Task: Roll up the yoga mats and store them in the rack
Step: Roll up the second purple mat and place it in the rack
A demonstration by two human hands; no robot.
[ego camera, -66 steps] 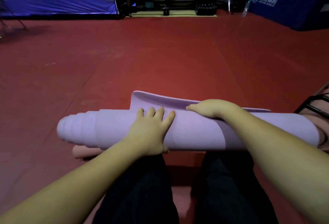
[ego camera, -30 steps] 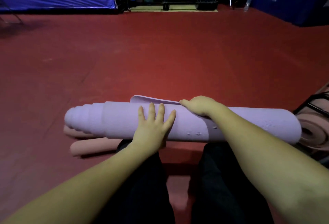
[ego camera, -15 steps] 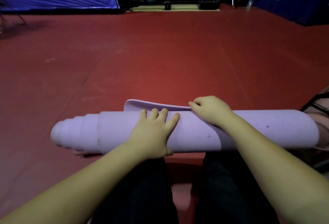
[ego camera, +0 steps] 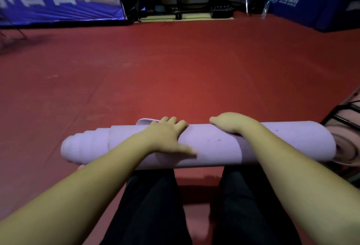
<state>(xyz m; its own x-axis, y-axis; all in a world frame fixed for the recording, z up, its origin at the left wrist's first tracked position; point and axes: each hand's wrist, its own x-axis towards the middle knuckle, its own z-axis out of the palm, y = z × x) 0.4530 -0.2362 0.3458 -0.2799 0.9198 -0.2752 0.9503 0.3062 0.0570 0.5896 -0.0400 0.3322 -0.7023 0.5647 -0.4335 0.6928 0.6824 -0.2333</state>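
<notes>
While a pink roll (ego camera: 344,147) crowds the rack (ego camera: 342,116) at right, left hand (ego camera: 165,135) presses flat and right hand (ego camera: 229,124) curls over one purple mat (ego camera: 214,147).

Purple yoga mat (ego camera: 214,145) is basically all rolled up, lying sideways on the red floor (ego camera: 175,73) across dark-trousered knees. Left hand (ego camera: 165,137) lies flat on top, right hand (ego camera: 229,124) curls over the far edge. Pink rolled mat (ego camera: 344,147) and a black rack (ego camera: 346,116) sit at the right.

Rolled mat (ego camera: 214,147) across the floor (ego camera: 175,79) before the knees, rack (ego camera: 348,116) at its right end (partly cut off)
</notes>
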